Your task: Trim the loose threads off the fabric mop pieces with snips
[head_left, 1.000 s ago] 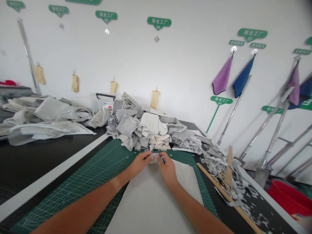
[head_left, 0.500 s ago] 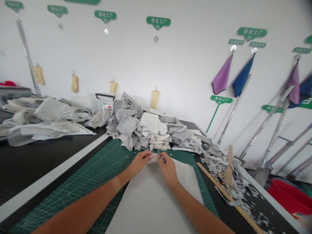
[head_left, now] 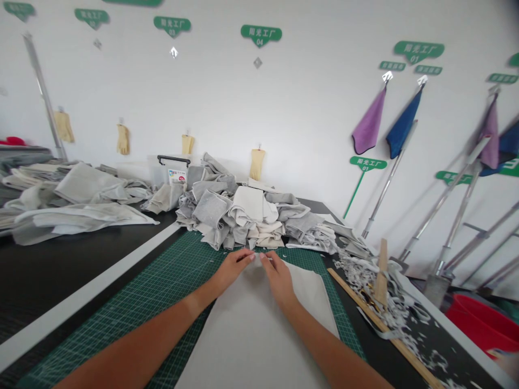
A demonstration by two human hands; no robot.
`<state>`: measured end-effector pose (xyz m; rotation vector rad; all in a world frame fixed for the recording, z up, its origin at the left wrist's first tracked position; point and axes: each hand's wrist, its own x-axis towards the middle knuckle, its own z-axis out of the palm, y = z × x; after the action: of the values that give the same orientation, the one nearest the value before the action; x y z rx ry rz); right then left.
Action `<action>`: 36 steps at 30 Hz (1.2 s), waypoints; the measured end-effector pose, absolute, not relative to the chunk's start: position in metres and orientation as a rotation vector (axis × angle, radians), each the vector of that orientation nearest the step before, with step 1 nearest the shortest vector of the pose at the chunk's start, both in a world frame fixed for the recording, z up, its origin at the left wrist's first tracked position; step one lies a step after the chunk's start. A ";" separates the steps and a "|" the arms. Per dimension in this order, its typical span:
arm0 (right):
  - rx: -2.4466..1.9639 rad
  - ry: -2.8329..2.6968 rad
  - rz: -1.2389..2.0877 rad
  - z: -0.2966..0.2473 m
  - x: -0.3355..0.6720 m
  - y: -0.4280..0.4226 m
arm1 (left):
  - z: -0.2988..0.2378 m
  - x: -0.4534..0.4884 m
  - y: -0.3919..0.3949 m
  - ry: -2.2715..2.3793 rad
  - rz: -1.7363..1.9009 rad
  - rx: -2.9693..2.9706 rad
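Left grip (head_left: 233,269) and right grip (head_left: 280,276) pinch the pale grey, flat fabric sheet (head_left: 247,330) lying below them. At the right grip, the slim dark tool no longer shows; work now seems fingers-only.

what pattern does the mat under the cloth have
Green with a grid of pale lines; the mat shows best in the head view, left of the cloth.

Grn wall sign (head_left: 261,35): "阳光工厂 04"
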<state>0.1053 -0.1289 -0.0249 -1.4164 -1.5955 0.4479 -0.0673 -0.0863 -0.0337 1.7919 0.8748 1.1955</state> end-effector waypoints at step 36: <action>-1.408 -1.793 0.328 -0.023 0.100 -0.133 | -0.036 -0.070 -0.085 0.818 1.199 1.707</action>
<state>0.0996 -0.1331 -0.0227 -1.4083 -1.7931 0.3281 -0.0705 -0.0850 -0.0363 1.7073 0.8179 1.1995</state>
